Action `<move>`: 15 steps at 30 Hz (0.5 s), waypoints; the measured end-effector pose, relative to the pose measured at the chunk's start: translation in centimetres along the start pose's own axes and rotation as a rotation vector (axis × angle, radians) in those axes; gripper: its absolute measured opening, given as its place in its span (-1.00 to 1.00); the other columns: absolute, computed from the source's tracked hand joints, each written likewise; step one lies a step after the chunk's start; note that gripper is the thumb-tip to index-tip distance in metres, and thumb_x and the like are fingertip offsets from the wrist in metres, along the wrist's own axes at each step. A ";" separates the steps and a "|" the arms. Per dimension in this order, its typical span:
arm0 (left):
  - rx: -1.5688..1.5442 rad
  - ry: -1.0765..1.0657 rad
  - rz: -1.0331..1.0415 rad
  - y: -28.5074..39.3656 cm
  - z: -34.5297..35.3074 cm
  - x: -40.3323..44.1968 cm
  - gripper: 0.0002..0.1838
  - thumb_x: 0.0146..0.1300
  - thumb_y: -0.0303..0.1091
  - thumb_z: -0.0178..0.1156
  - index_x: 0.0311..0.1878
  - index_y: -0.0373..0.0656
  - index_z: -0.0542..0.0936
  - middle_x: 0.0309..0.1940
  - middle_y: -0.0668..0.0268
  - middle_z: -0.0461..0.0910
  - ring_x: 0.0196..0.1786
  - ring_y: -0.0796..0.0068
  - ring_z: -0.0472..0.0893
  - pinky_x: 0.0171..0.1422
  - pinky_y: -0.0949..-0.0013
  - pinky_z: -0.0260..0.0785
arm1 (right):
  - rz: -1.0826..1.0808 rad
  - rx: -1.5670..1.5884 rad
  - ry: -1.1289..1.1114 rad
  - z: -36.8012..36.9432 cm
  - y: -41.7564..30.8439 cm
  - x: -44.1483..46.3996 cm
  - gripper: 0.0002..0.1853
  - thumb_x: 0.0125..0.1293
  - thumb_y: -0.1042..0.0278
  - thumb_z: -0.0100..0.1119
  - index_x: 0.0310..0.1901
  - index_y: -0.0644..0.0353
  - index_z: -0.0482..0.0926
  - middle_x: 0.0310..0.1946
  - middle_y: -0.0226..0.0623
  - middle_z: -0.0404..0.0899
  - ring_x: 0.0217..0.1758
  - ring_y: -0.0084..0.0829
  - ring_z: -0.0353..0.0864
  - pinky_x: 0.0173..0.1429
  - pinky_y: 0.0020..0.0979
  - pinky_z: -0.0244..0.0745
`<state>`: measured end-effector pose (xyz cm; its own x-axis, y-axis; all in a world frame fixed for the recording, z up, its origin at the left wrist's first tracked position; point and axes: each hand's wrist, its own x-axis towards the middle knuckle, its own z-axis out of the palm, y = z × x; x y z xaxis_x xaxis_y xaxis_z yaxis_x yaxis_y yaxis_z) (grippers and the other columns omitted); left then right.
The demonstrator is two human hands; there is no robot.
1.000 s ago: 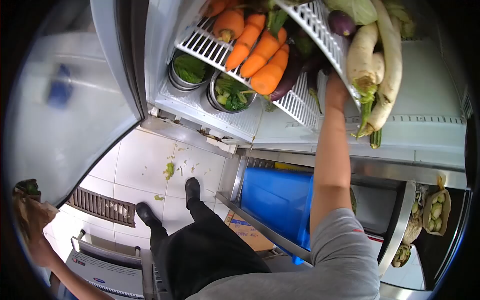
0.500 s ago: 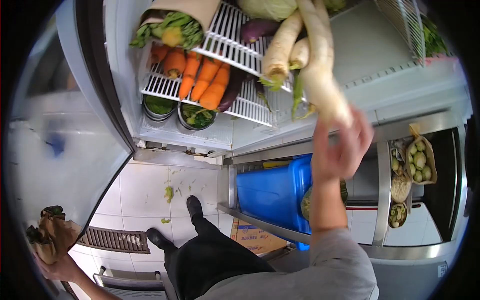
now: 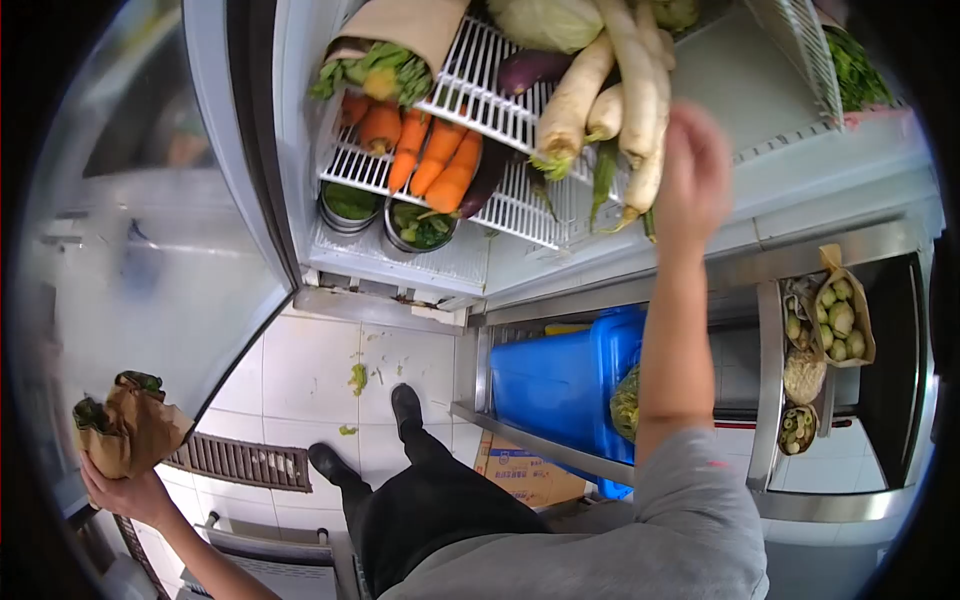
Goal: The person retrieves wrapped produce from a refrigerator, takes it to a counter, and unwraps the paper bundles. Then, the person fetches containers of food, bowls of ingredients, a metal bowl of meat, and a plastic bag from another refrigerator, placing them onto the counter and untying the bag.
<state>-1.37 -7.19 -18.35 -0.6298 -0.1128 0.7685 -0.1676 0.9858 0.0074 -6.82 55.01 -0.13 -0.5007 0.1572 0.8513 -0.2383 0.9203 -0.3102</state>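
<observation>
My left hand is wrapped round the lower part of a brown paper bag with dark leafy greens at its top, at the far left. At the fridge, my right hand is smeared by motion just right of the white daikon radishes; whether it touches them I cannot tell. Several daikons lie on the upper wire rack, tips over its front edge. Beside them are a purple eggplant, a pale cabbage and a paper bag of greens.
Carrots lie on the lower rack, above metal containers of greens. The fridge door stands open at left. Below right are a blue bin, a steel frame and bagged round green vegetables. Scraps litter the tiled floor.
My right hand has moved up from the tip of a large daikon to beside the daikons, which now lie together on the rack. The bag in my left hand has shifted slightly right and up.
</observation>
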 end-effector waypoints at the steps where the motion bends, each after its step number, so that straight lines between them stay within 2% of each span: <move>1: 0.019 0.005 0.012 -0.3 0.3 -0.3 -0.27 -0.15 -0.19 0.45 0.17 -0.14 0.44 0.05 0.15 0.47 0.08 0.09 0.44 0.19 0.07 0.21 | -0.070 0.031 -0.158 0.3 -3.6 -4.2 -0.82 0.20 0.43 0.14 -0.16 0.25 0.56 -0.36 -0.26 0.60 -0.32 -0.34 0.58 -0.11 -0.40 0.47; 2: 0.099 -0.058 -0.051 0.2 0.0 -0.1 -0.26 -0.13 -0.21 0.45 0.19 -0.15 0.42 0.07 0.12 0.47 0.13 0.10 0.42 0.21 0.12 0.22 | -0.355 -0.025 -0.221 0.9 -4.0 -9.1 -0.85 0.20 0.45 0.11 -0.20 0.20 0.57 -0.43 -0.25 0.60 -0.39 -0.29 0.60 -0.17 -0.33 0.51; 4: -0.100 -0.032 -0.006 0.3 0.4 -0.1 -0.35 -0.06 -0.29 0.38 0.16 -0.18 0.44 0.04 0.11 0.50 0.12 0.04 0.44 0.24 0.10 0.20 | -0.262 -0.394 -1.045 2.7 -6.5 -12.6 -0.85 0.14 0.47 0.11 -0.23 0.19 0.58 -0.36 -0.10 0.60 -0.30 -0.20 0.61 -0.17 -0.29 0.51; 5: -0.152 -0.094 0.067 0.8 0.2 0.5 -0.36 -0.04 -0.27 0.36 0.16 -0.21 0.41 0.03 0.10 0.49 0.10 0.06 0.45 0.21 0.12 0.22 | -0.231 -0.197 -0.823 3.2 -4.0 -16.1 -0.86 0.12 0.48 0.12 -0.26 0.22 0.57 -0.35 -0.05 0.59 -0.27 -0.17 0.61 -0.16 -0.33 0.50; 7: -0.209 -0.298 0.258 2.4 -1.8 2.9 -0.32 -0.01 -0.19 0.34 0.15 -0.29 0.33 0.03 0.08 0.43 0.06 0.15 0.46 0.10 0.17 0.29 | 0.098 -0.350 -0.556 6.0 3.0 -16.9 -0.81 0.18 0.37 0.10 -0.23 0.28 0.56 -0.32 -0.04 0.59 -0.25 -0.12 0.60 -0.11 -0.23 0.48; 8: -0.214 -0.437 0.378 3.3 -3.4 4.8 -0.27 0.01 -0.12 0.33 0.15 -0.33 0.27 0.04 0.07 0.38 0.03 0.22 0.46 0.03 0.20 0.35 | 0.171 -0.281 -0.452 7.4 6.2 -15.2 -0.73 0.19 0.35 0.11 -0.12 0.30 0.53 -0.23 0.08 0.56 -0.21 0.01 0.57 -0.10 -0.14 0.46; 9: -0.094 -0.226 0.461 3.2 -1.7 3.8 -0.26 -0.01 -0.14 0.35 0.15 -0.32 0.25 0.03 0.07 0.37 0.03 0.24 0.47 0.02 0.24 0.38 | 0.136 -0.474 -0.386 8.7 9.5 -13.8 -0.67 0.22 0.30 0.11 -0.05 0.33 0.48 -0.23 0.17 0.54 -0.17 0.06 0.55 -0.06 -0.11 0.44; 10: 0.049 0.008 0.509 3.2 -0.1 2.9 -0.25 -0.02 -0.16 0.37 0.15 -0.31 0.23 0.03 0.08 0.35 0.03 0.27 0.47 0.01 0.27 0.40 | 0.126 -0.632 -0.388 10.2 13.1 -12.7 -0.54 0.28 0.16 0.04 0.06 0.39 0.39 -0.18 0.17 0.53 -0.11 0.09 0.53 -0.01 -0.11 0.43; 11: 0.183 0.238 0.514 3.1 1.5 1.9 -0.24 -0.04 -0.18 0.39 0.16 -0.30 0.22 0.02 0.08 0.34 0.04 0.29 0.47 0.00 0.31 0.43 | 0.244 -0.706 -0.466 11.8 14.9 -11.2 -0.39 0.24 0.00 0.04 0.14 0.39 0.32 -0.07 0.18 0.48 0.01 0.07 0.47 0.08 -0.13 0.39; 12: 0.167 0.244 0.490 2.9 1.7 1.2 -0.22 -0.06 -0.19 0.40 0.16 -0.29 0.22 0.03 0.08 0.33 0.05 0.28 0.46 0.01 0.31 0.43 | 0.356 -0.787 -0.553 13.4 16.7 -9.7 -0.24 0.21 -0.16 0.05 0.21 0.39 0.25 0.04 0.19 0.43 0.13 0.06 0.42 0.17 -0.15 0.36; 13: 0.156 0.252 0.465 2.6 1.8 1.1 -0.21 -0.07 -0.20 0.42 0.17 -0.28 0.22 0.04 0.08 0.33 0.06 0.27 0.46 0.03 0.32 0.43 | 0.334 -0.736 -0.451 15.3 19.9 -9.3 -0.15 0.16 -0.24 0.07 0.26 0.35 0.22 0.12 0.19 0.39 0.20 0.03 0.38 0.23 -0.17 0.32; 15: 0.076 0.256 0.479 2.8 2.1 0.7 -0.17 -0.11 -0.19 0.44 0.17 -0.28 0.21 0.02 0.10 0.34 0.04 0.27 0.47 0.04 0.29 0.43 | 0.575 -0.782 -0.655 17.2 20.8 -7.6 -0.15 0.13 -0.25 0.05 0.26 0.36 0.26 0.27 0.11 0.23 0.34 -0.03 0.24 0.34 -0.22 0.18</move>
<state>-3.89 -4.79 -19.16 -0.4459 0.3900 0.8057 0.0320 0.9065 -0.4210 -22.30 66.84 -20.30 -0.7560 0.6170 0.2186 0.6250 0.7796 -0.0392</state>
